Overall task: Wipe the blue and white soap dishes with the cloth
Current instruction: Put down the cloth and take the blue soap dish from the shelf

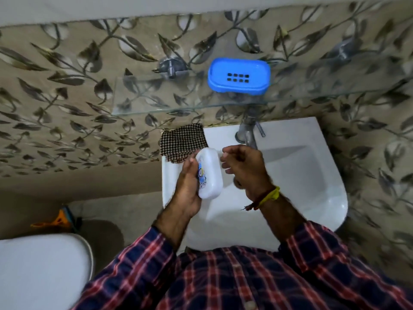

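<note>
My left hand (187, 189) grips a white soap dish (211, 175) with a blue label, held tilted above the left part of the basin. Just to its right, my right hand (244, 168) hovers with fingers curled and apart, holding nothing. A checked brown and white cloth (182, 142) lies on the basin's back left corner, partly behind the white dish. The blue soap dish (238, 76) with drain holes stands on the glass shelf (156, 95) above.
The white wash basin (301, 171) sits below my hands, with a metal tap (248, 133) at its back edge. A leaf-patterned tiled wall surrounds it. A white toilet lid (42, 269) is at lower left, with an orange tool (58, 221) behind it.
</note>
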The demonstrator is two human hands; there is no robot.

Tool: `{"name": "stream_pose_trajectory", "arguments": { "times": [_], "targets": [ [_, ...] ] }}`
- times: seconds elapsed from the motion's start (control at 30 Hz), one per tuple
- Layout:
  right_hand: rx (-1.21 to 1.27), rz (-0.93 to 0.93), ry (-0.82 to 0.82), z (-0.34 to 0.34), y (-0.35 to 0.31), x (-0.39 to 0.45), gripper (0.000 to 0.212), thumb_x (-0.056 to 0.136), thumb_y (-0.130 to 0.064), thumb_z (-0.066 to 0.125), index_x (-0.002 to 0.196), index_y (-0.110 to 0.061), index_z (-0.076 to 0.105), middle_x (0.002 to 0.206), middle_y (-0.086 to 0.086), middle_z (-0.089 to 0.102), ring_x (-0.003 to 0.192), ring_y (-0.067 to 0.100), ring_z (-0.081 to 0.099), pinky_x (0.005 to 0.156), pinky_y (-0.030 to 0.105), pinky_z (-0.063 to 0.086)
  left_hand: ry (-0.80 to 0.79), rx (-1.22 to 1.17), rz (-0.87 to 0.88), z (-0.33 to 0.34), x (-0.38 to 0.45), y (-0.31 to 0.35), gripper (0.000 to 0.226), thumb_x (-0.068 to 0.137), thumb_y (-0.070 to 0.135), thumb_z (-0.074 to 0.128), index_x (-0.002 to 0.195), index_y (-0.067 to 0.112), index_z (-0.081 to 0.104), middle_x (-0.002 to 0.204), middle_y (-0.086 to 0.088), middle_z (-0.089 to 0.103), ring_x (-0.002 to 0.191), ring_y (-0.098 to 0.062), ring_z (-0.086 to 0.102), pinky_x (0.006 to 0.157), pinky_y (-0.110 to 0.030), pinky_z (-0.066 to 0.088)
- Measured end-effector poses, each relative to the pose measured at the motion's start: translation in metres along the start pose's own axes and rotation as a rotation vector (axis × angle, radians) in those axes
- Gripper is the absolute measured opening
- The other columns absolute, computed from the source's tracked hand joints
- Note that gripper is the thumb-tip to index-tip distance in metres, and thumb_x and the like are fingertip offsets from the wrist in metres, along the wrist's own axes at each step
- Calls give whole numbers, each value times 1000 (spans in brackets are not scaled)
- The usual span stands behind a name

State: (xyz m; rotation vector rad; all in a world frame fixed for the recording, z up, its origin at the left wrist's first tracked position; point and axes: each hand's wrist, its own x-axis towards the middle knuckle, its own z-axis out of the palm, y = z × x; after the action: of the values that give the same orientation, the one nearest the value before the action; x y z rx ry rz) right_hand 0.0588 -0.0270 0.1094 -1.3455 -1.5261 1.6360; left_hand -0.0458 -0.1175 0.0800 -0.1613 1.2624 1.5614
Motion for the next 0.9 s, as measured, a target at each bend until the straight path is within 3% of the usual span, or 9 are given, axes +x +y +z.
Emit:
{"name": "stream_pose_trajectory", "arguments": {
  "times": [0.1, 0.2, 0.27, 0.4, 0.5, 0.6, 0.73, 0.9],
  "targets": [
    [-135, -131, 85, -13, -10, -4, 12, 89, -1, 66, 101, -2, 70, 87, 14, 72, 79, 27, 69, 75, 34, 57, -73, -70, -96, 12, -3, -11, 54, 98, 56, 47, 129, 14, 63, 97, -5, 71, 73, -13, 74, 59, -26, 59],
    [-315, -381, 179, -22, -29, -10, 15, 88, -4, 67, 102, -6, 71, 92, 8, 74, 83, 22, 70, 77, 29, 56, -193, -152, -190, 23, -11, -17, 66, 66, 76, 63, 97, 19, 73, 80, -2, 71, 67, -17, 71, 58, -27, 59],
    [-367, -569, 244, -27, -46, -12, 17, 86, -2, 66, 103, -4, 70, 95, 9, 73, 82, 22, 69, 78, 32, 57, -238, -100, -189, 30, -21, -19, 61, 59, 72, 68, 86, 18, 75, 72, -1, 71, 57, -15, 70, 49, -24, 55],
    [-461, -779, 348, -35, -79, 0, 23, 85, -7, 66, 107, -3, 67, 104, 13, 69, 98, 28, 65, 90, 42, 52, -183, 67, -71, 41, -37, -21, 36, 71, 37, 83, 98, 20, 67, 78, 1, 68, 54, -10, 65, 45, -19, 48],
    [-645, -802, 328, -45, -102, 21, 38, 83, -24, 69, 117, -8, 64, 119, 11, 64, 113, 32, 56, 101, 40, 41, -159, 19, -37, 46, -44, -7, 36, 69, 37, 67, 98, 16, 64, 78, 0, 61, 54, -13, 58, 41, -18, 42],
    [-751, -739, 183, -55, -122, 46, 56, 80, -38, 75, 126, -11, 59, 128, 10, 58, 121, 30, 51, 106, 39, 39, -205, 38, 97, 53, -53, 19, 35, 72, 43, 59, 88, 15, 71, 76, -3, 62, 58, -15, 56, 40, -19, 39],
    [-764, -681, 64, -57, -132, 69, 66, 77, -38, 78, 132, -10, 54, 133, 13, 53, 126, 29, 49, 109, 40, 39, -181, 132, 281, 68, -64, 48, 62, 74, 45, 58, 122, 5, 55, 91, -11, 59, 67, -20, 55, 44, -19, 42],
    [-734, -665, 41, -62, -138, 82, 73, 71, -32, 85, 133, -8, 55, 133, 15, 60, 123, 31, 55, 107, 38, 42, -119, 124, 374, 76, -73, 58, 85, 69, 47, 67, 134, -4, 48, 108, -22, 50, 89, -33, 53, 71, -39, 44]
  ]
}}
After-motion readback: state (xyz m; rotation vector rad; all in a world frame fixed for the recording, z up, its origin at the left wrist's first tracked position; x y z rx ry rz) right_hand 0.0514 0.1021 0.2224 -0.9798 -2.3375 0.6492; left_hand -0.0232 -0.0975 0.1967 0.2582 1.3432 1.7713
